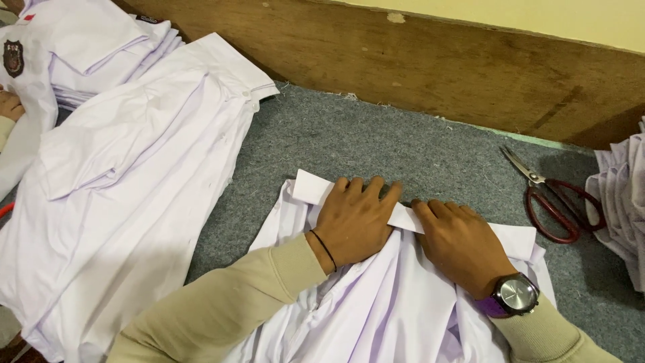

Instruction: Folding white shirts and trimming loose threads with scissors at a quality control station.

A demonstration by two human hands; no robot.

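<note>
Two hands are pressing down on one white shirt [396, 302] that is lying on the grey carpet [376, 144] in the lower middle of the view. The left hand [356, 218] is lying flat on the shirt's collar [316, 188], its fingers together and stretched forward over the folded band, with one thin black band circling the wrist. The right hand [460, 245] is resting just beside it, palm down, its fingers close together and flat on the same collar strip; neither hand is gripping anything. One wristwatch [516, 296] with a purple strap is sitting on the right wrist, and both arms are wearing beige sleeves. One pair of red-handled scissors [554, 198] is lying on the carpet to the right, well apart from the hands. Two heaps of white shirts are sitting at the left: a large pile [127, 195] spreading down the frame and a smaller stack [101, 50] behind it, how many garments each holds being impossible to count. More white cloth [625, 202] is being cut off by the right edge. Another person's hand [10, 106] is showing partly at the left edge, its fingers hard to make out. The shirt's lower part is running out of the frame.
</note>
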